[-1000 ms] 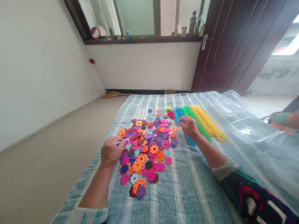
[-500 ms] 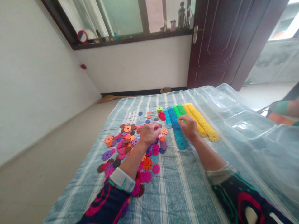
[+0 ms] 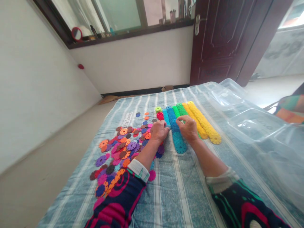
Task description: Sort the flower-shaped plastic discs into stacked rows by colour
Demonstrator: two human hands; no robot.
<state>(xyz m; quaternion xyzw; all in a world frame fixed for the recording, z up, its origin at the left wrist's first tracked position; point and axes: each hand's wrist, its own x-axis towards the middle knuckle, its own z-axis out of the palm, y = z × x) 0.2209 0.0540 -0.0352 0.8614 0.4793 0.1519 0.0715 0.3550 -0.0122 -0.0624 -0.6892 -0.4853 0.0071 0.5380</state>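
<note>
My left hand [image 3: 159, 130] is closed in a pinch at the near end of a short light-blue row of notched discs [image 3: 166, 117]. Anything between its fingertips is too small to make out. Thumb and forefinger of my right hand [image 3: 188, 129] meet beside the long blue row of discs [image 3: 179, 142]; what they grip, if anything, is hidden. Under and left of my left forearm spreads a loose heap of mixed discs [image 3: 123, 147], mostly purple, orange, pink and brown. A short red stack [image 3: 160, 116] and a lime-green stack [image 3: 158, 109] lie beyond my left hand.
Green [image 3: 181, 110] and yellow rows [image 3: 205, 125] of discs lie right of the blue one. Clear plastic boxes [image 3: 257, 125] stand along the right side of the striped cloth [image 3: 163, 196]. A printed paper strip [image 3: 128, 118] lies at the far left.
My left hand has moved right, from above the loose heap to the end of the light-blue row. My right hand stays by the blue row. The view has shifted slightly.
</note>
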